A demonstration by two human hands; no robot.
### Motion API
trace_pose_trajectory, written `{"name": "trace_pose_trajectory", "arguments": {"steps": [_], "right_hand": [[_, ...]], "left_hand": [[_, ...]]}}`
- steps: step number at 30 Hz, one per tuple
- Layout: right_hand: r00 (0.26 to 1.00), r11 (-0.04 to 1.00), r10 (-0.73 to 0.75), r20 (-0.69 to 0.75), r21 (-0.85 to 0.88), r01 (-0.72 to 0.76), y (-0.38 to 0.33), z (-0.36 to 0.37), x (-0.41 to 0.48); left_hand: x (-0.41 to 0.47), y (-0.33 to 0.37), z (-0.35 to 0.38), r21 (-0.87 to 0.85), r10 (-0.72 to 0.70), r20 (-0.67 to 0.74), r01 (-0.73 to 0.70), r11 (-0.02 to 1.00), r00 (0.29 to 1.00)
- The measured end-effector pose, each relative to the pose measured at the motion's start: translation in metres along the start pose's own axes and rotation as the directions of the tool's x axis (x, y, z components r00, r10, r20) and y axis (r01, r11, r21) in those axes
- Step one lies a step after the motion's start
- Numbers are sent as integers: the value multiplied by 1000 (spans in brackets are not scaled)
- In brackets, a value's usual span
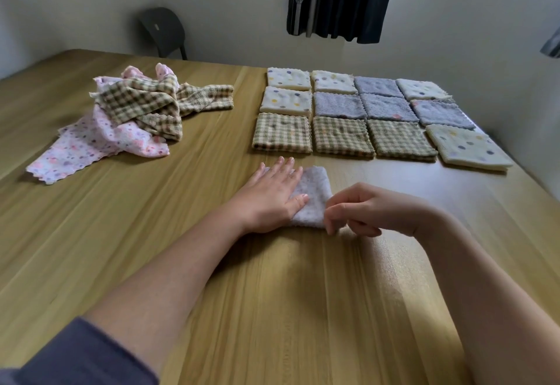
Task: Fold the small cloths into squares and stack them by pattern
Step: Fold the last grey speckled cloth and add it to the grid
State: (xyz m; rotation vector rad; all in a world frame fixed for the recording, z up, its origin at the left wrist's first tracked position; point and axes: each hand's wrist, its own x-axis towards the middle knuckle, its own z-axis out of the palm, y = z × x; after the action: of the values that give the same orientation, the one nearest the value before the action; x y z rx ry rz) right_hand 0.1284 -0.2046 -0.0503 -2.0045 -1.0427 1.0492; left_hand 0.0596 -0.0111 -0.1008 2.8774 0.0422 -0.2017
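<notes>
Left hand (272,200) flat, fingers together, pressing cloth (316,189); right hand (369,209) curled, pinching its 5 o'clock corner.

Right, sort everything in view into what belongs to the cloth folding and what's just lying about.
Part of the job:
- pale cloth, pressed flat by the left hand, its near corner pinched by the right hand
- pile of unfolded cloths
- folded squares laid out in rows

Just lying about:
- dark chair by the wall
- dark curtain
</notes>
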Motion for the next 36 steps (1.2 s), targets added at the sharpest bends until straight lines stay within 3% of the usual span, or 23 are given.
{"name": "trace_pose_trajectory", "arguments": {"steps": [4, 7, 10, 12, 14, 16, 17, 19, 22, 27, 36], "right_hand": [[999, 998, 24, -32, 56, -22, 8, -7, -2], [966, 998, -19, -259, 56, 35, 8, -9, -2], [751, 982, -186, -633, -131, 133, 5, 4, 17], [654, 927, -344, -673, -356, 121, 4, 19, 34], [750, 867, -385, -537, -488, 96, 7, 31, 51], [883, 804, -273, -381, -594, -8, 12, 39, 58], [915, 753, -221, -339, -656, -61, 14, 41, 59], [930, 698, -178, -323, -708, -113, 15, 44, 58], [931, 691, -158, -328, -710, -133, 13, 47, 58], [923, 705, -168, -345, -697, -132, 12, 49, 58], [920, 769, -183, -346, -634, -85, 11, 44, 57]], "left_hand": [[0, 2, 3, 25, 4, -31, -3, 1000, 1000], [-5, 2, 5, -63, 8, -118, -16, 998, 993], [-18, -6, -3, -317, -140, -388, 10, 948, 911], [-33, -11, -13, -441, -293, -517, 43, 896, 804], [-46, -18, -25, -593, -439, -410, 132, 794, 800], [-57, -23, -32, -759, -499, -117, 247, 603, 859], [-61, -23, -34, -801, -483, 34, 313, 510, 875], [-70, -21, -35, -826, -418, 225, 400, 398, 880], [-74, -15, -32, -879, -351, 259, 370, 302, 900], [-70, -13, -33, -905, -317, 211, 308, 294, 925], [-58, -13, -37, -814, -85, 416, 412, 409, 905]]}}
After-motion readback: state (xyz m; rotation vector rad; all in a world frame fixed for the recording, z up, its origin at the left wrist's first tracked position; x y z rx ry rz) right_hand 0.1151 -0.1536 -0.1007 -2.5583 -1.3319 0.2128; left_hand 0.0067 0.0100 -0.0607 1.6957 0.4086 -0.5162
